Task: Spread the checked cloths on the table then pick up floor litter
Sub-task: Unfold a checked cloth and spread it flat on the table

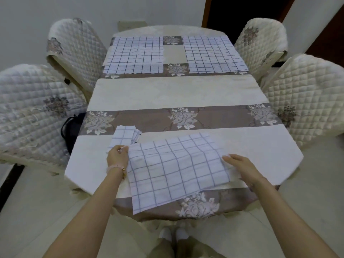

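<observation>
Head view: the near checked cloth (176, 168) lies opened out at the near edge of the counter (167, 94), slightly askew, its near left corner hanging past that edge. The left hand (117, 158) pinches the cloth's far left corner, its fingers (122, 148) curled round the hem, and a pale bead bracelet (116, 167) sits on that wrist. The right hand (240, 166) rests on the cloth's right edge with its fingers (229, 158) stretched out nearly straight and holding nothing that shows. Just beyond the left hand, near the counter's left edge, sits a folded stack of checked cloths (123, 136), touching the spread cloth's far left corner. At the far end of the counter two more lie flat: the far left cloth (135, 55) by the far left corner and the far right cloth (214, 54) by the far right corner, well apart, with a strip of the flowered cover between them. Four quilted chairs stand round the counter, two on the left (37, 112) and two on the right (305, 97). A black bag (71, 129) sits between the near left chair and the counter's left edge. White shoes (173, 234) show on the pale floor (37, 211) below the near edge.
</observation>
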A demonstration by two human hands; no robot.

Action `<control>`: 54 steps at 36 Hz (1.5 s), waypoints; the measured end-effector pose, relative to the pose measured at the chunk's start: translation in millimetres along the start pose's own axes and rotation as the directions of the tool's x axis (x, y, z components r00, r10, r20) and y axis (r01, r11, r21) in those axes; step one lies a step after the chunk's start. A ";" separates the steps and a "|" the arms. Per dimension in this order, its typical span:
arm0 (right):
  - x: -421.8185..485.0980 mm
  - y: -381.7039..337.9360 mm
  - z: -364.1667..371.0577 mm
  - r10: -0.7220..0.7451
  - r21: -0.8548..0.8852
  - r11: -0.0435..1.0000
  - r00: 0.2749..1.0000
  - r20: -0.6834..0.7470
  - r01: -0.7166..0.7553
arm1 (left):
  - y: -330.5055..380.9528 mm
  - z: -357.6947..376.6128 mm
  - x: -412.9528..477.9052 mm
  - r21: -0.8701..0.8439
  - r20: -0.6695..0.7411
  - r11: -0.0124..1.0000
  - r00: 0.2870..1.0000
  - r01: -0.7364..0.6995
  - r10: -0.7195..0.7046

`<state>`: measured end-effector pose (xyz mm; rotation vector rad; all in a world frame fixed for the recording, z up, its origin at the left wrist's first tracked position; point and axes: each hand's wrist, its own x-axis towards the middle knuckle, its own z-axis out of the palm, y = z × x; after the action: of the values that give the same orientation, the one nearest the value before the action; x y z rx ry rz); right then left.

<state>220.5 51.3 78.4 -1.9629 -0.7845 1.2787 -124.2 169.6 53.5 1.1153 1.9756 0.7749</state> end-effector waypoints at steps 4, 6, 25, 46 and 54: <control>-9.7 25.0 -0.4 0.102 0.162 0.981 0.994 0.041 -0.108 | -1.9 -3.9 -4.6 0.068 -0.034 0.997 0.999 -0.035 0.037; -16.1 32.6 2.8 0.125 0.274 0.953 0.992 0.032 -0.129 | -1.4 -3.4 -12.9 0.176 -0.045 0.980 0.993 -0.098 0.107; -50.3 28.6 67.0 -0.003 0.497 0.867 0.998 0.068 -0.031 | 14.0 84.5 -153.7 -0.048 0.652 0.669 0.484 -0.742 0.584; -33.0 35.7 -4.5 -0.003 0.731 0.682 1.000 -0.028 0.023 | 42.0 17.3 -50.2 -0.306 0.088 0.897 0.928 -0.320 0.361; -8.4 34.2 -30.5 0.173 0.593 0.805 0.962 -0.210 -0.015 | 16.3 -27.4 5.6 -0.063 0.011 0.975 0.976 -0.215 0.216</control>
<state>250.4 18.0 65.3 -1.6111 -0.1227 1.1174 -141.4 177.8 79.7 1.3095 1.8227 0.9292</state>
